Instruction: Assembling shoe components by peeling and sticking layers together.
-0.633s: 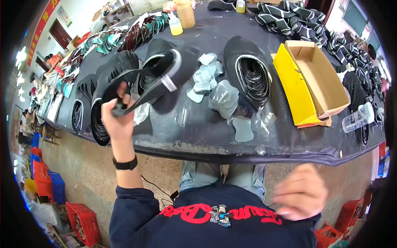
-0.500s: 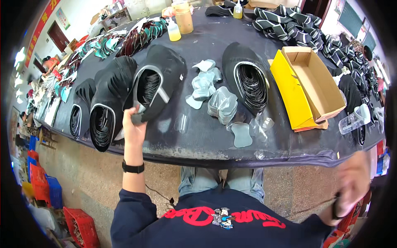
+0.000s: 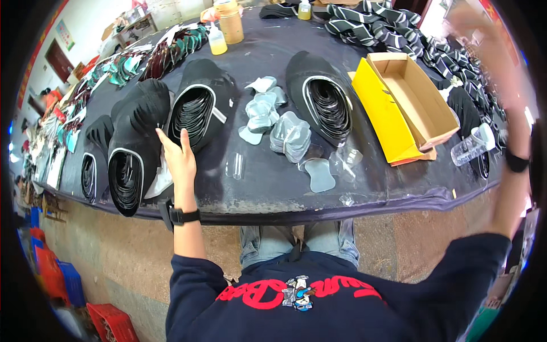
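Note:
My left hand point(image 3: 179, 157) is open, thumb and fingers apart, just in front of a nested stack of black fabric shoe uppers point(image 3: 213, 85) with a pale-edged opening. Whether the fingertips touch it, I cannot tell. Left of that hand lie two more such stacks, a near one point(image 3: 141, 108) and a smaller one point(image 3: 101, 132). My right arm is stretched up at the far right, and my right hand point(image 3: 473, 25) is smeared by motion, its fingers unclear. Another black stack point(image 3: 302, 74) lies right of the translucent plastic pieces point(image 3: 290, 135).
A yellow cardboard box point(image 3: 379, 108) stands open beside a clear plastic cup point(image 3: 473, 145) on its side. Heaps of black, white-edged pieces point(image 3: 393, 34) cover the back right. A bottle of yellow liquid point(image 3: 217, 41) stands at the back. One loose plastic piece point(image 3: 320, 175) lies near the front edge.
My left hand has let go of the upper stack's edge and its fingers have spread. My right hand has swung from below the table's right edge up to the top right.

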Demonstrator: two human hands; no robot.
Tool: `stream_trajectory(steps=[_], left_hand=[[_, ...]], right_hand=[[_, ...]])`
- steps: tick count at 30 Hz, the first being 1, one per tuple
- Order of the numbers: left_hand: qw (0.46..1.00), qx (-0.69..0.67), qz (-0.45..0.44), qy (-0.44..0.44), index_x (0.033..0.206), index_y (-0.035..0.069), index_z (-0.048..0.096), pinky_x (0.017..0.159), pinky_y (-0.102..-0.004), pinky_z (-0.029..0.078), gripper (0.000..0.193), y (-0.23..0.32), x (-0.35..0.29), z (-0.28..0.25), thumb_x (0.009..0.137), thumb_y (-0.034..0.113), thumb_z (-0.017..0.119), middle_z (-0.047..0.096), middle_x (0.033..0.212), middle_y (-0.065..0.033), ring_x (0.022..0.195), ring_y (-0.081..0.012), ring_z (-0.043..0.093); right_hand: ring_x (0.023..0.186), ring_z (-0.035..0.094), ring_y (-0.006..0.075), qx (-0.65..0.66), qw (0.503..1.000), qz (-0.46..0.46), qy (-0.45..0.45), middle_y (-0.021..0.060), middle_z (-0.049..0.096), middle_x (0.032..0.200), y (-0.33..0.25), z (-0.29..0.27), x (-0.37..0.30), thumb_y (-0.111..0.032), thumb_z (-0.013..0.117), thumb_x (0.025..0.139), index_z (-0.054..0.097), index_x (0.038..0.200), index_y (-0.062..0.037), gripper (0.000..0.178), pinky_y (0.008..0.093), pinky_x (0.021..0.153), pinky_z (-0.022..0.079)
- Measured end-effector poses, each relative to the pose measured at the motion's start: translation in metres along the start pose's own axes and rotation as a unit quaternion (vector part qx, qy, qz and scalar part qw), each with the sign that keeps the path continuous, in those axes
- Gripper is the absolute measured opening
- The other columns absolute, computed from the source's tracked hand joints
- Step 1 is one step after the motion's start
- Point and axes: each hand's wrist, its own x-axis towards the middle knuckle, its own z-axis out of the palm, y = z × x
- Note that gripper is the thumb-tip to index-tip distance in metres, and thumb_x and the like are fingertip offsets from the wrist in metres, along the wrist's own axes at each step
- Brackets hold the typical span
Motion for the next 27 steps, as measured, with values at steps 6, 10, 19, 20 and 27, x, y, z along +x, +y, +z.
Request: stream_trajectory(steps=[6, 10, 19, 20, 27], left_hand=[[0.981, 0.099, 0.136, -0.102, 0.138, -0.001, 0.001, 0.104, -0.0459, 0.023, 0.091, -0.011, -0.018, 0.01, 0.076, 0.011, 0.066, 0.005, 0.138, -0.0355, 0.128, -0.05, 0.01], [0.991, 0.045, 0.121, -0.043, 0.137, -0.003, -0.003, 0.104, -0.0476, 0.021, 0.091, -0.003, 0.0, 0.021, 0.076, 0.007, 0.064, 0.007, 0.137, -0.0356, 0.126, -0.0501, 0.014], [0.971, 0.083, 0.218, -0.049, 0.133, 0.008, 0.033, 0.103, -0.043, 0.023, 0.077, 0.085, -0.05, 0.021, 0.067, 0.011, 0.073, 0.022, 0.137, -0.022, 0.126, -0.0376, 0.024], [0.967, 0.031, 0.23, -0.107, 0.125, 0.006, 0.041, 0.102, -0.041, 0.025, 0.064, 0.1, -0.063, 0.025, 0.068, 0.01, 0.071, 0.031, 0.132, -0.0187, 0.123, -0.0346, 0.028], [0.933, 0.248, 0.129, -0.224, 0.13, -0.002, 0.029, 0.1, -0.0565, 0.022, 0.073, 0.094, -0.106, 0.046, 0.079, 0.039, 0.06, 0.029, 0.133, -0.0297, 0.126, -0.0432, 0.026]], right_hand=[[0.083, 0.055, 0.0288, 0.043, 0.937, -0.17, -0.302, 0.0113, 0.054, 0.082, -0.002, 0.197, -0.047, -0.017, 0.057, 0.076, 0.056, 0.078, -0.0038, 0.014, 0.0381, 0.073, 0.045], [0.078, 0.058, 0.0307, 0.119, 0.917, -0.08, -0.372, 0.0139, 0.059, 0.079, 0.002, 0.256, -0.079, -0.01, 0.056, 0.075, 0.058, 0.082, -0.0009, 0.012, 0.0376, 0.07, 0.047], [0.104, 0.042, 0.0309, 0.111, 0.926, 0.015, -0.36, 0.0126, 0.047, 0.105, -0.009, 0.254, -0.16, -0.025, 0.075, 0.063, 0.05, 0.101, -0.0044, 0.049, 0.0407, 0.082, 0.039], [0.105, 0.04, 0.0304, 0.099, 0.913, 0.032, -0.393, 0.012, 0.047, 0.106, -0.01, 0.251, -0.157, -0.026, 0.075, 0.063, 0.05, 0.098, -0.005, 0.048, 0.041, 0.081, 0.038], [0.067, 0.057, 0.0304, 0.326, 0.874, 0.109, -0.345, 0.016, 0.056, 0.071, -0.003, 0.224, -0.166, -0.021, 0.072, 0.07, 0.049, 0.086, -0.0006, 0.034, 0.0345, 0.062, 0.043]])
